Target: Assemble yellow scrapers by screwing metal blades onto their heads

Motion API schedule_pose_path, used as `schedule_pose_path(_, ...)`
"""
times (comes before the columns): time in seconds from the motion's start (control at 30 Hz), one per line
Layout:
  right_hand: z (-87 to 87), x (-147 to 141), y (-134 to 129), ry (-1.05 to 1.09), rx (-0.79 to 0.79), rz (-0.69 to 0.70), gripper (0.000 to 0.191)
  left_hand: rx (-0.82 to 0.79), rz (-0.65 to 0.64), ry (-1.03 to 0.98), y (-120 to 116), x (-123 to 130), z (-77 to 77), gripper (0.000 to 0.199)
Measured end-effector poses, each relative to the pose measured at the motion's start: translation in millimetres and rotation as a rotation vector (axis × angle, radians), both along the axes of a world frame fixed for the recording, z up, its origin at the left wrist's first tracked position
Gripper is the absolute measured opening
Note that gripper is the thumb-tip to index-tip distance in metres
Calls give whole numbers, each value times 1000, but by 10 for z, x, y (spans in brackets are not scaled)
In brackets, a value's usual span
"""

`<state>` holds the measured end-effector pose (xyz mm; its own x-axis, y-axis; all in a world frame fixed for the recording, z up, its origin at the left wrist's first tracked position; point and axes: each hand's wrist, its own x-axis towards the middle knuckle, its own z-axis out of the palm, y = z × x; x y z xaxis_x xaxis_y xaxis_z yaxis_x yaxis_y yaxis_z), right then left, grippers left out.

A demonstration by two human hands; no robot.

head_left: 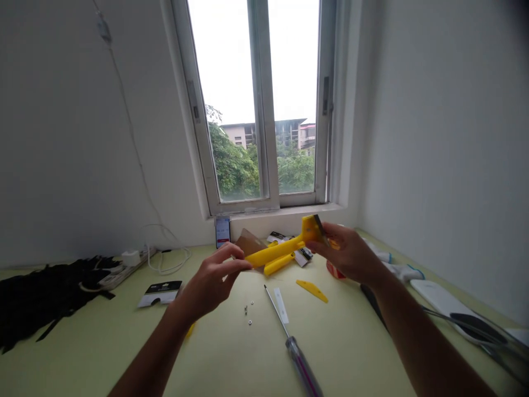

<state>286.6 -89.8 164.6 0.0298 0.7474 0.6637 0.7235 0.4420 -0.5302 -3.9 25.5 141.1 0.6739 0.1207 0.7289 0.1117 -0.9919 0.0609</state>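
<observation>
A yellow scraper (275, 252) is held in the air above the table, tilted up toward the right. My left hand (212, 275) pinches the end of its handle. At the wide head, which carries a dark blade edge, the fingers of my right hand (349, 253) are closed. Below lies a screwdriver (300, 358) with a clear handle, its shaft beside a pale flat strip (281, 306). A flat yellow plate (312, 290) rests to the right of that strip. Several small screws and nuts (246, 310) are scattered left of the screwdriver tip.
Behind the scraper lie another yellow handle (279, 265) and black-and-white packaging (305, 256). A phone (222, 231) leans under the window. On the left are a card package (160, 293), a power strip (128, 268) and black fabric (45, 298). Gloves (403, 272) lie at right.
</observation>
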Motion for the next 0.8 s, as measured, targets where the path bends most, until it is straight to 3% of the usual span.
schedule_pose_path(0.2, -117, -353, 131, -120, -58, 63, 26, -116, -115, -163, -58, 142, -84, 29)
schedule_pose_path(0.33, -247, -533, 322, -120, -70, 124, 26, -170, -26, -243, -74, 235, -169, 22)
schedule_pose_path(0.43, -263, -519, 366, -7, -39, 124, 36, -348, 23, -314, -21, 308, -255, 11)
schedule_pose_path(0.57, -268, -441, 350, 216, -319, 263, 54, -702, -47, -384, 44, 372, -357, 9)
schedule_pose_path(0.67, -310, -448, 377, 292, -470, 360, 73, -786, -70, -433, 61, 409, -410, 9)
schedule_pose_path(0.7, -327, -461, 396, 293, -475, 389, 70, -788, -61, -441, 66, 428, -415, 10)
schedule_pose_path(0.8, -376, -470, 477, 258, -469, 397, 37, -746, 12, -452, 61, 474, -355, 28)
